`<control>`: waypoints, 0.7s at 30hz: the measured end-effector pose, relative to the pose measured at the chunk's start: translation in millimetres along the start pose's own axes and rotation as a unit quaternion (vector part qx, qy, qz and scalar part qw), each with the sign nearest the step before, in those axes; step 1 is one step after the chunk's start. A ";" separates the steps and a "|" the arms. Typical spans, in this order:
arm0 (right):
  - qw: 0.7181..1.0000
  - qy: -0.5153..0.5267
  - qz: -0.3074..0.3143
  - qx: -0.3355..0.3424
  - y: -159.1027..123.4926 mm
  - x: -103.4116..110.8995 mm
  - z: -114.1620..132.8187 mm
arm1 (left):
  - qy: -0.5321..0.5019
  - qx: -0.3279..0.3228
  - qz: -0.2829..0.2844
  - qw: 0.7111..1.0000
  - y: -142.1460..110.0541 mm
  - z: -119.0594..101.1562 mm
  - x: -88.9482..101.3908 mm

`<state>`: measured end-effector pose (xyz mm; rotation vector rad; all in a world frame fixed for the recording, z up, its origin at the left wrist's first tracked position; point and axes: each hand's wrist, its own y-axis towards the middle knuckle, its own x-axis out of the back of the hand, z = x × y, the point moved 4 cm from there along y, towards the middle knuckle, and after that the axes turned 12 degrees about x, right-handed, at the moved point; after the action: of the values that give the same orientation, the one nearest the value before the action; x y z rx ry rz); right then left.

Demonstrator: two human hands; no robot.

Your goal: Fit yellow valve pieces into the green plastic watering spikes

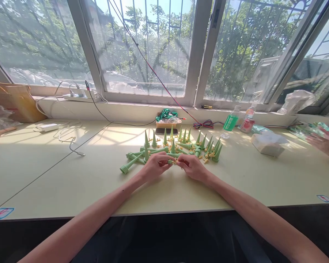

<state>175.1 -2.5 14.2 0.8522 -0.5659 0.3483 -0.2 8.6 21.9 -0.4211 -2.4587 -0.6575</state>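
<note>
My left hand [156, 164] and my right hand [192, 166] meet fingertip to fingertip just above the table. Closed fingers of my left hand pinch a small green plastic piece [170, 161], mostly covered by them. My right hand is closed too, its fingertips on a small yellow plastic fitting [176, 160] against the green piece; whether the two are joined I cannot tell. Beyond my hands stand several upright green plastic spikes [217, 153], with yellow fittings [207, 160] scattered among them. Another green spike [131, 163] lies on its side left of my left hand.
A phone [166, 131] lies behind the spikes, by a small box with green cord [167, 116]. A bottle [230, 122], a can [247, 125] and a tissue pack [267, 144] are to the right. Another person's hand [325, 140] is far right. A white cable [71, 140] lies left.
</note>
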 end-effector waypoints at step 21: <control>1.000 0.013 0.012 0.016 -2.2 -2.0 1.6 | 0.035 -0.118 -0.066 0.990 -2.9 -5.6 2.8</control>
<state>174.0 -5.2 12.5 0.8706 -0.5469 0.3905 -1.3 3.6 26.6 -0.3205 -2.3654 -1.0079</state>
